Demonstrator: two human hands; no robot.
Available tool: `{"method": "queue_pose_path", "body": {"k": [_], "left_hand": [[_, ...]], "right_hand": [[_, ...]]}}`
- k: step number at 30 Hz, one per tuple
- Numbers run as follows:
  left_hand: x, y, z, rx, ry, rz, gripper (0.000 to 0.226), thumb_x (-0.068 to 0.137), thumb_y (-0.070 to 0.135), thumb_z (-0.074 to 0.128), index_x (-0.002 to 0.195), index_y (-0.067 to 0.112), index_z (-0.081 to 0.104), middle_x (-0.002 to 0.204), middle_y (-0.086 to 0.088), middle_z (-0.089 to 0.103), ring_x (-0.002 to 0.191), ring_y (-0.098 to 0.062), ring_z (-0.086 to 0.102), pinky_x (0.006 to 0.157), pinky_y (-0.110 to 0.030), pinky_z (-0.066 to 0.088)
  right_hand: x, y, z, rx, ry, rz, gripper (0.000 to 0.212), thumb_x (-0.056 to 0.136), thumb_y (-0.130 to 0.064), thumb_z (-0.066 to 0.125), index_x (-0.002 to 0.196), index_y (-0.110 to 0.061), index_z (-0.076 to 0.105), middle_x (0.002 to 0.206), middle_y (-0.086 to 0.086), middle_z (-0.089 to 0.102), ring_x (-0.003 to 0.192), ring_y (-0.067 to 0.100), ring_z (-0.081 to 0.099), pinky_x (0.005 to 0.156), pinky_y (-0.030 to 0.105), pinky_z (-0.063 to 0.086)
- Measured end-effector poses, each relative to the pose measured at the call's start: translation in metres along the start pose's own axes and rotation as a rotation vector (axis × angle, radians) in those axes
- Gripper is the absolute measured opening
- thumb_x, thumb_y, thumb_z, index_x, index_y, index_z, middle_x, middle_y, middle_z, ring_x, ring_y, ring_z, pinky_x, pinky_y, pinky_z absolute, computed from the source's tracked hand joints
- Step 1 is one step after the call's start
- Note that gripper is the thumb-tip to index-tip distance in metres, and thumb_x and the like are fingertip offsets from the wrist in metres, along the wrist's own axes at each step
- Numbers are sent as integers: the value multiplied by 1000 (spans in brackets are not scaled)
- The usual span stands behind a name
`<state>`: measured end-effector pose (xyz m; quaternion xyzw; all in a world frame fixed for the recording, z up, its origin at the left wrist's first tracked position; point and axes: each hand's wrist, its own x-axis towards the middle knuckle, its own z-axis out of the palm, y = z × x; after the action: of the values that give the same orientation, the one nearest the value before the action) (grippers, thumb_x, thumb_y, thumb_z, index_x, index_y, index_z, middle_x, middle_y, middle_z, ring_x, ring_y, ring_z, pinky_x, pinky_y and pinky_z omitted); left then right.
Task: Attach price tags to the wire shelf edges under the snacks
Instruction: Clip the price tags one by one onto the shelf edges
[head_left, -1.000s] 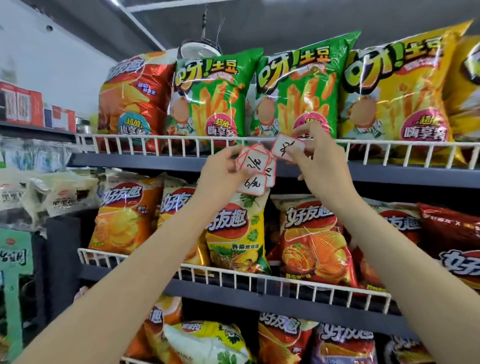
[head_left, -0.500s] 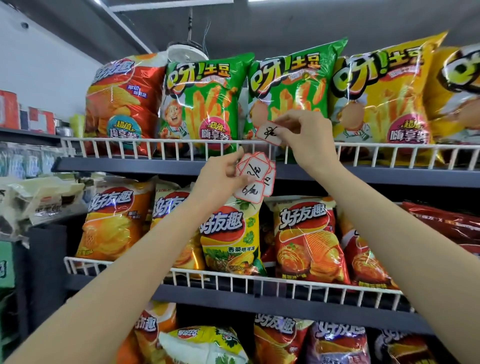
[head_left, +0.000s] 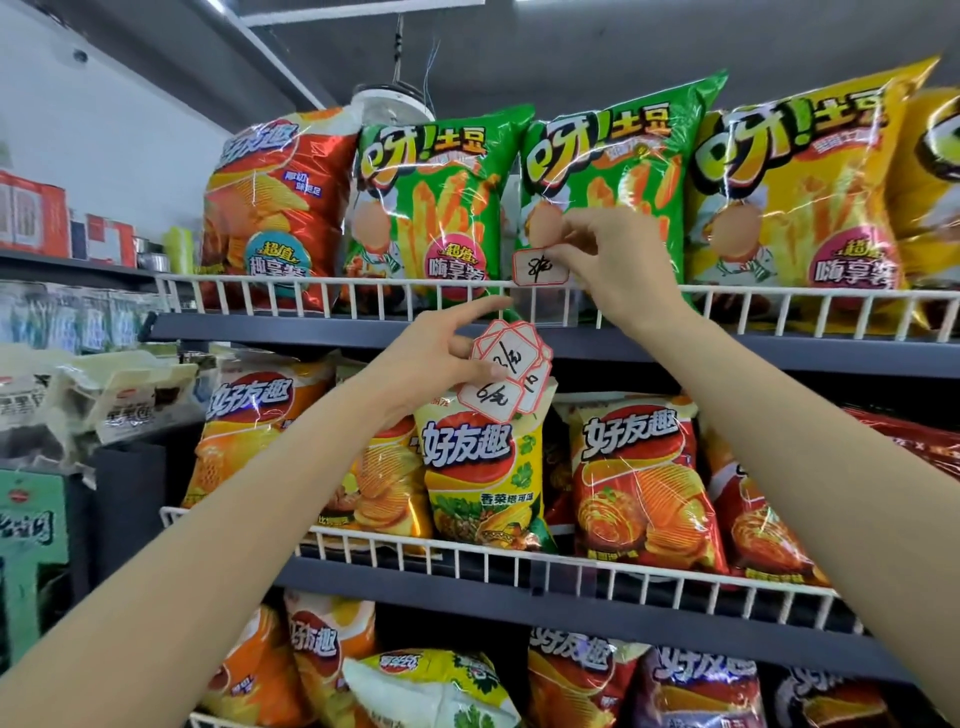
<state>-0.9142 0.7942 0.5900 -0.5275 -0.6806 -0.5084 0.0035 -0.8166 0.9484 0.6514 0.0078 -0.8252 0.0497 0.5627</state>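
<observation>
Step in hand: hanging one tag. Right hand (head_left: 618, 260) pinches the price tag (head_left: 540, 268) at the top wire rail (head_left: 311, 282), below the green snack bag (head_left: 613, 171). Left hand (head_left: 431, 358) grips the spare tags (head_left: 511, 371). Next: seat it into the clear holder (head_left: 543, 309), then let go.

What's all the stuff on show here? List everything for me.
Green snack bags: two, green, top shelf centre.
Yellow snack bag: one fully seen, yellow, top shelf right.
Red chip bag: one, red-orange, top shelf left.
Middle-shelf chip bags: several, orange, yellow, red.
Bottom-shelf bags: several, partly hidden.
Wire shelf edge: white, fronting the top shelf.
Single price tag: one, white with red border, at the top wire edge.
Stack of price tags: count unclear, white and red.
Left hand: holds the stack.
Right hand: pinches the single tag.
</observation>
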Motion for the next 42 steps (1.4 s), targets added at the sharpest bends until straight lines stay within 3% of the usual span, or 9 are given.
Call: {"method": "queue_pose_path", "body": {"k": [4,9,14,23,26,30,35,39,42], "left_hand": [[1,2,-2,-9,-23,-1,68,84,4,65,140,33,39,58,3,69,64,-8,67,63,-21,55],[-1,3,-1,-6,-32,2,68,85,2,64,141,29,37,41,7,56,46,0,55,52,-12,44],[1,2,-4,-16,-37,-8,68,83,3,66,139,31,40,53,5,66,56,-5,63,57,-18,51],[5,0,-4,-64,-35,-30,68,82,2,66,138,33,41,77,-5,73,74,-18,69,74,-33,58],[3,2,-3,-68,-41,-31,69,83,3,66,139,33,40,84,-10,74,75,-18,70,70,-30,58],[1,4,0,-50,-22,-12,70,83,3,66,142,28,37,61,5,70,55,-2,63,52,-14,48],[-3,3,6,-109,67,14,53,82,4,68,130,18,51,83,0,73,69,-8,70,66,-25,58],[-9,0,9,-173,94,28,24,82,7,69,105,13,65,88,0,74,74,-11,71,69,-26,59],[-10,4,18,-210,52,67,17,81,10,70,95,20,67,84,3,75,74,-11,71,64,-24,58]], "right_hand": [[-3,3,2,-71,-96,19,16,89,-21,62,98,-13,72,95,4,70,83,13,58,77,30,48],[-12,3,5,-194,-33,-15,19,90,-22,60,101,-14,73,97,2,58,89,18,53,72,26,36],[-11,-4,2,-372,-40,-116,24,90,-21,58,112,-13,65,90,12,63,90,31,55,68,40,49],[-18,-12,-1,-539,-97,-131,22,96,-17,48,108,-17,67,103,9,56,107,25,45,67,33,34],[-25,-12,2,-560,-77,-142,23,96,-14,48,112,-13,65,106,10,56,109,26,45,71,35,40],[-28,-10,2,-563,-91,-153,23,95,-12,49,114,-11,62,107,10,58,109,27,45,75,35,42],[-39,-11,2,-327,-103,-29,31,98,-21,45,124,-13,59,112,7,54,108,21,42,81,29,37],[-61,-22,-7,124,-143,183,22,87,-35,62,95,-15,67,88,0,66,80,12,57,72,24,45],[-76,-22,-15,229,-96,294,19,79,-32,73,80,-14,67,75,5,66,72,18,61,67,30,47]]}}
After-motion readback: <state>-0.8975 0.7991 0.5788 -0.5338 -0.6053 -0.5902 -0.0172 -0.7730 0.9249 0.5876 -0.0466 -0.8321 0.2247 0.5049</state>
